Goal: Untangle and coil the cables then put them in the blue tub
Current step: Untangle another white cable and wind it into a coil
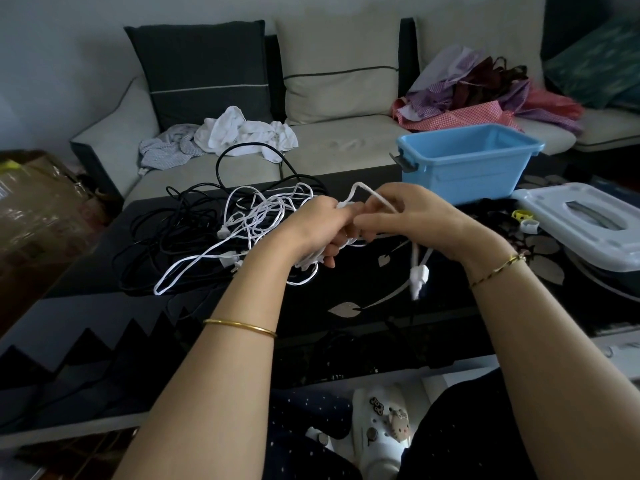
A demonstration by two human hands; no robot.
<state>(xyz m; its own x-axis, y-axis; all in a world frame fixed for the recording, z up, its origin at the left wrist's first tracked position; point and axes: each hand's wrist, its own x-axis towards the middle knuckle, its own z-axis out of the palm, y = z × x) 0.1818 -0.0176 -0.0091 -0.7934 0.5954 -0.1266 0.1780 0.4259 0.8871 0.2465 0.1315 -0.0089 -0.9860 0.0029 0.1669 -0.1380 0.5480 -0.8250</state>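
A tangle of white cables [256,220] lies on the dark glass table [346,323], mixed with black cables [166,237] on its left. My left hand [311,230] grips a bunch of white cable strands above the table. My right hand [412,216] pinches a loop of the same white cable beside it. A white plug [419,275] dangles below my right hand. The blue tub [467,164] stands at the table's far right edge with nothing visible inside it.
A white lid [585,223] lies right of the tub, with small yellow and white clips [523,216] beside it. Behind the table is a sofa [329,147] with white clothes [242,133] and colourful bags [485,95]. A cardboard box [31,209] stands at left.
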